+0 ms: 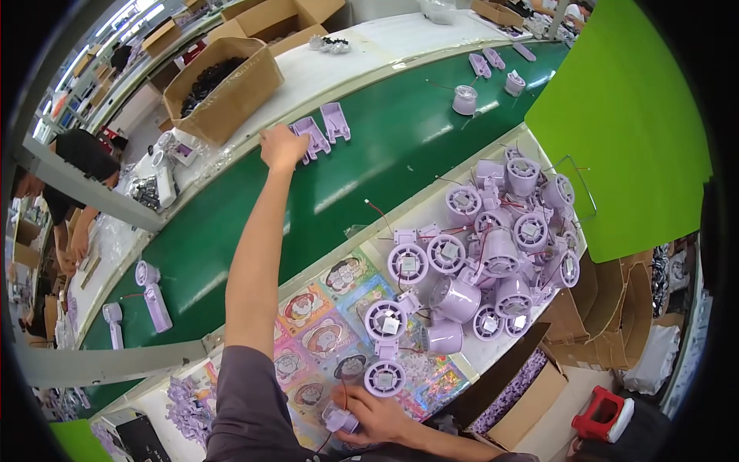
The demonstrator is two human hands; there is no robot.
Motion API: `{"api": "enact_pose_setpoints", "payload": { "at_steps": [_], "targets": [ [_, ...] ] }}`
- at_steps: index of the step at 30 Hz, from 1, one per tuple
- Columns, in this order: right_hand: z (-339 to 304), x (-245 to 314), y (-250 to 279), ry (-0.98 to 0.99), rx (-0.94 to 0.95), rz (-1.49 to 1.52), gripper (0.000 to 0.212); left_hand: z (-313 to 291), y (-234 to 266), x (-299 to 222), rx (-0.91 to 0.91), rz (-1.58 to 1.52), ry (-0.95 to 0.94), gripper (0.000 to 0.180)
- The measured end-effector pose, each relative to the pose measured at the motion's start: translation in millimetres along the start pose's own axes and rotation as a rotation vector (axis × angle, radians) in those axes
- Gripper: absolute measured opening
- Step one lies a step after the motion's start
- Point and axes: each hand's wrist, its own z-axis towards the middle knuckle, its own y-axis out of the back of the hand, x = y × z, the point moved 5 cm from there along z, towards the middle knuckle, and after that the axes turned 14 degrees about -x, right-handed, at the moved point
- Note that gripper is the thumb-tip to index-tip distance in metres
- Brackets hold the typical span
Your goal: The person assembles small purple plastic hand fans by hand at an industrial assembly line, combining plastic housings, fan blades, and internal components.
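My left hand reaches out over the green conveyor belt, its fingers closed at the end of a short row of lilac plastic handle shells. The shell under these fingers is mostly hidden by the hand. Close to my body, my right hand grips a small lilac fan housing with a red wire. Just above that hand, a round lilac fan head lies on a colourful sheet printed with cartoon figures.
A heap of lilac fan heads with wires covers the white worktop's right side. More fan parts ride the belt. Beyond it stands a cardboard box of black parts. A green panel rises at right; a co-worker is at left.
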Motion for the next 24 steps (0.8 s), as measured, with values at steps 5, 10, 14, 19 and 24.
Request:
{"api": "enact_pose_setpoints", "payload": {
  "at_steps": [5,10,14,19,24],
  "targets": [
    [2.4,4.1,-4.4,0.000,0.033,0.027,0.066,7.8,16.5,-12.7,-0.205,-0.057,-0.089,0.054],
    [-1.3,2.0,-0.3,-0.016,0.039,0.037,0.064,1.5,9.1,-38.3,0.064,-0.030,-0.082,0.059],
    [-0.4,2.5,-1.1,-0.041,0.061,0.024,0.061,-1.1,11.0,-39.7,0.124,0.018,-0.086,0.050],
    [1.5,10.5,-4.2,0.054,0.002,0.015,0.064,-4.2,32.6,-5.8,0.088,0.087,-0.090,0.046],
    [-1.7,13.6,-3.2,0.127,-0.060,-0.015,0.061,-70.2,118.3,36.5,0.180,-0.075,-0.088,0.035]
  ]
}}
